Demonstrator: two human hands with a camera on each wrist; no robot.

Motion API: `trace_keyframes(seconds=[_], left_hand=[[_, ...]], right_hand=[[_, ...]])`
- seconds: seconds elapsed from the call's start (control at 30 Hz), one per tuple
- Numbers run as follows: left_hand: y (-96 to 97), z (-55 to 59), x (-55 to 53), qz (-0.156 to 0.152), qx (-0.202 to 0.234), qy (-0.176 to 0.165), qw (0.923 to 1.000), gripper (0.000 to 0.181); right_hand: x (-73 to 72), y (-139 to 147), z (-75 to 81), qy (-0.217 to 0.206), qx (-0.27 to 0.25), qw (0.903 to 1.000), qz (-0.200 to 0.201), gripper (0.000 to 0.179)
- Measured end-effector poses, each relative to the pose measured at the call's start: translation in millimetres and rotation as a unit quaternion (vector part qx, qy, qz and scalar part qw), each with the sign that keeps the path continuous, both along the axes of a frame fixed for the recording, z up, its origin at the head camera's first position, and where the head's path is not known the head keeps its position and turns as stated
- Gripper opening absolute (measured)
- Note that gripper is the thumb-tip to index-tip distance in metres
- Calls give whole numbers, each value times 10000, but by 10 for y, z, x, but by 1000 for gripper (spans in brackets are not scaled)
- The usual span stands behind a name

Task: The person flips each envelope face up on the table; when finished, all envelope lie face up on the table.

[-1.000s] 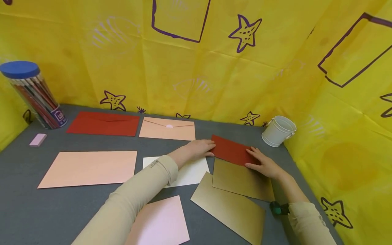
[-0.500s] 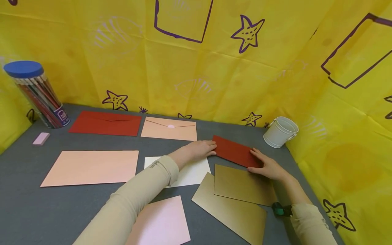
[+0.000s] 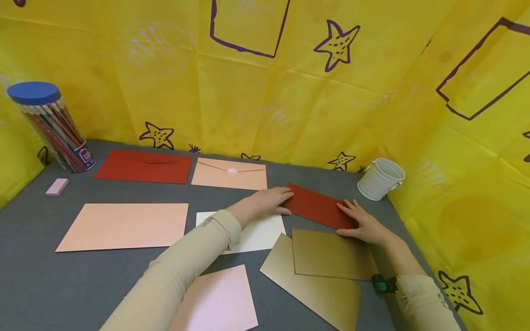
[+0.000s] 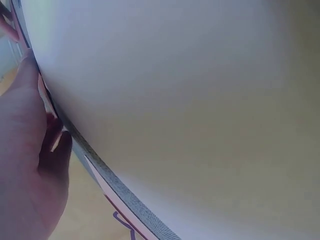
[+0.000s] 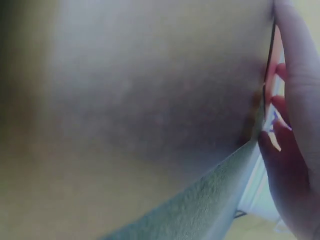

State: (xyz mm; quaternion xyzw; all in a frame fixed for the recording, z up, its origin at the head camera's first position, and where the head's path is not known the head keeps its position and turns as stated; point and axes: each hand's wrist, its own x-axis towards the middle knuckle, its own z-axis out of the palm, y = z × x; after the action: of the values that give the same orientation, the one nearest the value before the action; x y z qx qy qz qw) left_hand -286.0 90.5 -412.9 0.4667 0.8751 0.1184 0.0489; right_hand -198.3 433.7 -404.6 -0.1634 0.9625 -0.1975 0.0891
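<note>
Head view: left hand and right hand touch a red envelope with extended fingers, where uneven pressure could skew it.

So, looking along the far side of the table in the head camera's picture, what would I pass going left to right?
Tub of pencils, large red envelope, peach envelope with flap, smaller red rectangle, white bucket.
</note>
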Motion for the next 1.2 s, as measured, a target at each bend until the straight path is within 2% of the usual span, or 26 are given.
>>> trace_keyframes(seconds=[0.1, 0.37, 0.5, 0.73, 0.93, 1.07, 1.2], left_hand=[[-10, -7, 6, 87, -128, 56, 9999, 70], [-8, 6, 29, 46, -224, 210, 9995, 66], [-10, 29, 49, 23, -255, 326, 9991, 64], [-22, 44, 54, 189, -142, -10, 9997, 69], [-63, 71, 30, 210, 253, -401, 9987, 62], [-50, 86, 19, 395, 485, -755, 9952, 60], [-62, 100, -6, 536, 881, -855, 9910, 52]], right_hand=[[-14, 16, 0, -65, 63, 9999, 92, 88], [-10, 45, -7, -80, 305, 9993, 208, 87], [16, 28, -5, -40, 449, 9989, 136, 87], [20, 19, -12, 335, 767, 9963, 181, 79], [25, 36, -12, 655, 388, 9970, 132, 64], [57, 55, 18, 891, 140, 9959, -18, 52], [58, 45, 35, 1291, -61, 9916, -97, 39]])
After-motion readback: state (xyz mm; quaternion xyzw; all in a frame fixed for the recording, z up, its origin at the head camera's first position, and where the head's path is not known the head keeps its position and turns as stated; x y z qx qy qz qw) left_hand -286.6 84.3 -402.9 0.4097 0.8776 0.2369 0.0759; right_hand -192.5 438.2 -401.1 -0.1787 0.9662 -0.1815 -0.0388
